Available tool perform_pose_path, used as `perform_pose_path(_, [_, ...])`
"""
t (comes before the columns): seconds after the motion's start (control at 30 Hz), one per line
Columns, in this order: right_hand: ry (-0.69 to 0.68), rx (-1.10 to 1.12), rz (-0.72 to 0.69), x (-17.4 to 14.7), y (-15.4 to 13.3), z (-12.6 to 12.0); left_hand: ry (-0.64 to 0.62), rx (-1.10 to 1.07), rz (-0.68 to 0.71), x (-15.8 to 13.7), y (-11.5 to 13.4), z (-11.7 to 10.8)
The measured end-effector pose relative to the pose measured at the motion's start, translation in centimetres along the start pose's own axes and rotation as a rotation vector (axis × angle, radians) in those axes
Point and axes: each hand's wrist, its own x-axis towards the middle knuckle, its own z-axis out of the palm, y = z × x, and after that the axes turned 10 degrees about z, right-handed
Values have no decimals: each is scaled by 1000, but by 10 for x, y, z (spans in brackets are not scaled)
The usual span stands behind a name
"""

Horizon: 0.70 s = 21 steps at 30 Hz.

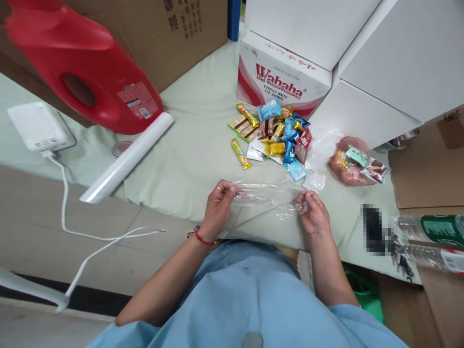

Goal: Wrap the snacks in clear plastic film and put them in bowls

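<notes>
A clear plastic bag (268,194) is stretched flat between my two hands, just above the front part of the pale green cloth (188,159). My left hand (219,205) pinches its left end. At the other end, my right hand (313,212) has the crumpled plastic between thumb and fingers. Just beyond the bag lies a pile of wrapped snacks (275,148) in yellow, blue and red packets, with one yellow snack stick (240,153) apart at its near left. More clear plastic (321,152) rests crumpled to the right of the pile.
A pink bowl (342,176) with packets stands on the right, near plastic bottles (431,229). Behind the snacks is a Wahaha carton (282,77). On the left are a red jug (105,92), a white roll (126,159) and a white power bank (39,126) with its cable.
</notes>
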Motion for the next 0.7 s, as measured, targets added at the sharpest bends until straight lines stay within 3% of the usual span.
perform_pose_path(0.1, [-26,37,9,-2,2,4,-15,115,-66,-2,1,1])
perform_pose_path(0.2, [30,-69,-42,-2,4,6,-53,333,-183,-2,1,-3])
perform_pose_path(0.3, [96,-203,-116,0,9,7,-38,462,-86,-2,2,-6])
perform_pose_path(0.4, [91,-227,-84,1,14,8,-17,273,18,-2,7,-4])
perform_pose_path(0.53, [56,-173,8,0,15,9,-19,-100,-163,-3,10,2])
perform_pose_path(0.7, [58,-144,40,0,14,6,31,52,-274,-6,4,1])
